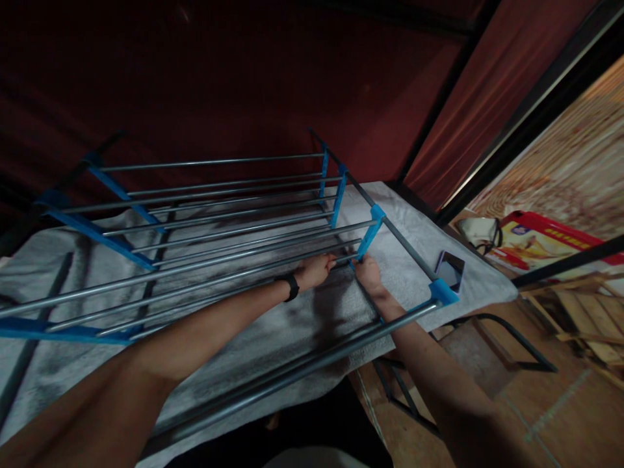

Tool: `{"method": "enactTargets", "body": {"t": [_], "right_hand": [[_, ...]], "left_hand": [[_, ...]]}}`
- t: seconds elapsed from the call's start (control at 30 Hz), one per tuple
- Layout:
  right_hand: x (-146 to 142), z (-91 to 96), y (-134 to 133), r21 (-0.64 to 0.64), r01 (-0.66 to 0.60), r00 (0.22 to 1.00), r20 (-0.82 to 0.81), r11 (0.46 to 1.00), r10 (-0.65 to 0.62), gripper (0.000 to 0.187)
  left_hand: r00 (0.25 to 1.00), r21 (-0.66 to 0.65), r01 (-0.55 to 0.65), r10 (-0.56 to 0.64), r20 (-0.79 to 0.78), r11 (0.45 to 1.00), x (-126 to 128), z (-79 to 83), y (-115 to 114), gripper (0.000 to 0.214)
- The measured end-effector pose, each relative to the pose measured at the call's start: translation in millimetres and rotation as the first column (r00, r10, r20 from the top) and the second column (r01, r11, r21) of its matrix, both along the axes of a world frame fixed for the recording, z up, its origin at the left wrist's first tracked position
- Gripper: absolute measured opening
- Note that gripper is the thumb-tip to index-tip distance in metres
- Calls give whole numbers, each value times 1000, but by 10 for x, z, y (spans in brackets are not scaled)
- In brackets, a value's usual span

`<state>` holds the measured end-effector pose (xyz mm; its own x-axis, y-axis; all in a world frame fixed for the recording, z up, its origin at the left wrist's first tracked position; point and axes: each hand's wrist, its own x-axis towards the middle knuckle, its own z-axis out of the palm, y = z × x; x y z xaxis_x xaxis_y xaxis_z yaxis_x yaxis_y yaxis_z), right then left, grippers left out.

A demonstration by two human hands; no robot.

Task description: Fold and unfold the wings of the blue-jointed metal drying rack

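Note:
A rack of grey metal tubes with blue plastic brackets lies on its side across a cloth-covered table. My left hand [316,270], with a dark band on its wrist, is closed around one of the thin metal tubes [273,265] close to its right end. Just to the right, my right hand [368,273] grips the lower end of a blue bracket [371,235], where the tubes meet it. Its fingertips are partly hidden. A thicker metal tube [312,370] of the rack runs in front, beneath my forearms.
A phone [450,269] lies on the grey cloth [404,195] at the right. Beyond the table's right edge are a metal-framed stool [487,357], a red and yellow box [541,240] and wooden pieces [585,318]. A dark red wall [234,78] stands behind the rack.

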<state>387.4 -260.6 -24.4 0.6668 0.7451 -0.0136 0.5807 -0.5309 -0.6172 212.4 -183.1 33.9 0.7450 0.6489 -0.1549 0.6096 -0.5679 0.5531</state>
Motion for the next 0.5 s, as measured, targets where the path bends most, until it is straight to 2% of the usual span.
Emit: {"method": "enactTargets", "body": {"t": [0.27, 0.4, 0.5], "right_hand": [[13, -8, -6, 9, -4, 999, -34, 1000, 4, 20], [15, -1, -9, 7, 7, 999, -44, 1000, -7, 18], [24, 5, -7, 8, 7, 999, -48, 1000, -7, 18]], "left_hand": [[990, 136, 140, -141, -3, 981, -153, 45, -74, 44], [986, 168, 169, -169, -14, 971, -196, 50, -80, 47], [974, 280, 226, -222, -46, 933, -225, 51, -112, 53]]}}
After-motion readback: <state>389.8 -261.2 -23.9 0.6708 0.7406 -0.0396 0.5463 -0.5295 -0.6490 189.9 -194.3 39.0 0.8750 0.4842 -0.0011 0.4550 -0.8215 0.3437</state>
